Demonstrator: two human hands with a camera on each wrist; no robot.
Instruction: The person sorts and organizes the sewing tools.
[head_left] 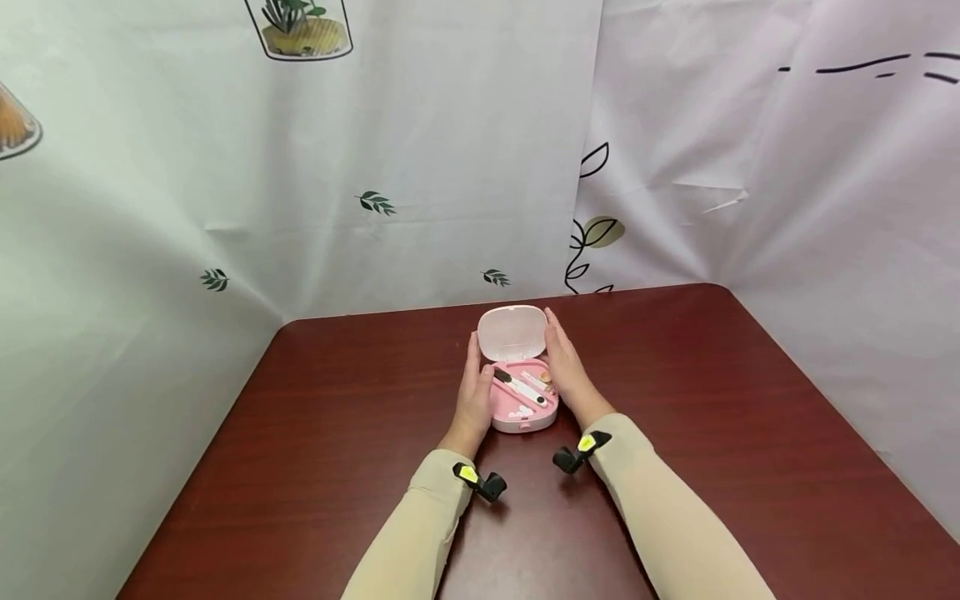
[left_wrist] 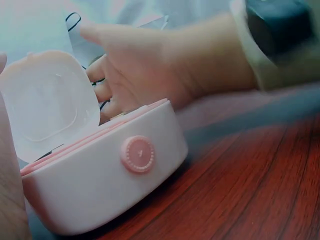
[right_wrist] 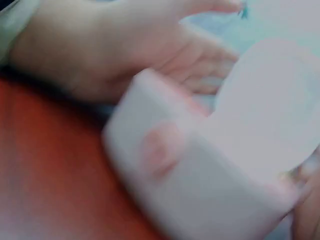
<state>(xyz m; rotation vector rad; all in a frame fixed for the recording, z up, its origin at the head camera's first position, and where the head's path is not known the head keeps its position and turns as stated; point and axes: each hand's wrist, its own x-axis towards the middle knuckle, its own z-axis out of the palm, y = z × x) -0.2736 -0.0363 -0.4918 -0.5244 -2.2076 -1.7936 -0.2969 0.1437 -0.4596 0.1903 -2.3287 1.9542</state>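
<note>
A pink-and-white case (head_left: 515, 426) stands on the table, its translucent lid (head_left: 513, 333) raised at the back. Inside lies a slim white tool (head_left: 528, 389) with a dark end, its kind unclear. Small white pieces (head_left: 520, 412) sit at the front of the pink tray, and small gold-coloured items at the right. My left hand (head_left: 472, 402) lies along the case's left side, fingers straight. On the right side is my right hand (head_left: 568, 367), fingers extended beside case and lid. A round pink clasp (left_wrist: 138, 154) marks the front wall. The right wrist view is blurred.
The dark red wooden table (head_left: 360, 450) runs out to both sides of the case. Behind it hangs a white printed cloth (head_left: 450, 150), meeting the table's back edge. Each wrist bears a small black camera, such as the left one (head_left: 480, 482).
</note>
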